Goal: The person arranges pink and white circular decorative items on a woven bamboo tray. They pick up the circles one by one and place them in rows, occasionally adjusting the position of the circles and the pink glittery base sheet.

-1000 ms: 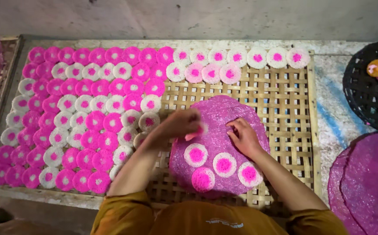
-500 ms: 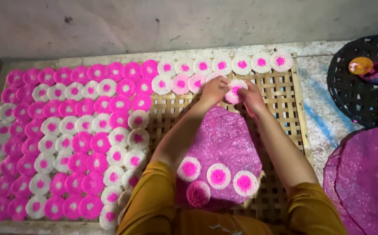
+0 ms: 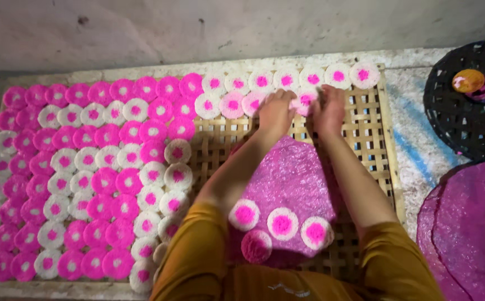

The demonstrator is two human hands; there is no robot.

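Observation:
Both my hands reach to the far side of a woven bamboo tray [image 3: 372, 139]. My left hand [image 3: 276, 111] and my right hand [image 3: 327, 108] press together on a white round cake with a pink middle [image 3: 305, 101], set in the second row at the tray's far edge. Nearer me lies a pink glittery mat [image 3: 290, 184] carrying three white cakes with pink centres [image 3: 282, 222] and one all-pink cake [image 3: 257, 246]. My yellow sleeves cover the tray's near edge.
Rows of pink and white round cakes [image 3: 86, 178] fill the tray's left half. A black woven basket [image 3: 468, 106] with small coloured bowls [image 3: 479, 85] sits at the right. Another pink mat [image 3: 471, 234] lies at the lower right. A grey wall runs behind.
My hands lifted a white cake off the pink mat and carried it to the far row, where they now press it down. The camera view tilted with the reach.

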